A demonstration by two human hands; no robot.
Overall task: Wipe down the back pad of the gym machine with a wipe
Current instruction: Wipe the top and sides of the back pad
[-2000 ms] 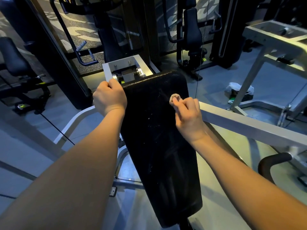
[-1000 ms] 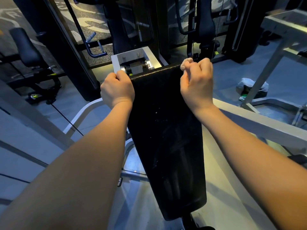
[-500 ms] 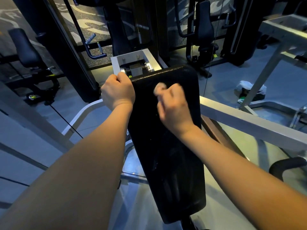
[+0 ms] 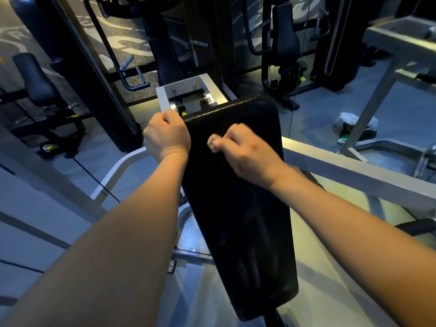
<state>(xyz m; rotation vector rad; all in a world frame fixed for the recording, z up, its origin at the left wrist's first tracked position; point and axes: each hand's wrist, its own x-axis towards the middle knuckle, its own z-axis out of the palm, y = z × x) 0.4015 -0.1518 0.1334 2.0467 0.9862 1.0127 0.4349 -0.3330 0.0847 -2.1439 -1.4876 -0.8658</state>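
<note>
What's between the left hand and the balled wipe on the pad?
Head view: only bare black back pad. The left hand grips the pad's upper left edge; the wipe sits bunched in the right hand, apart from the left.

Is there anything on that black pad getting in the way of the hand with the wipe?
Nothing visible does. The right hand holds the balled wipe against the upper part of the back pad, whose surface below is bare. The left hand only grips the pad's top left edge, beside the wiping path.
</note>
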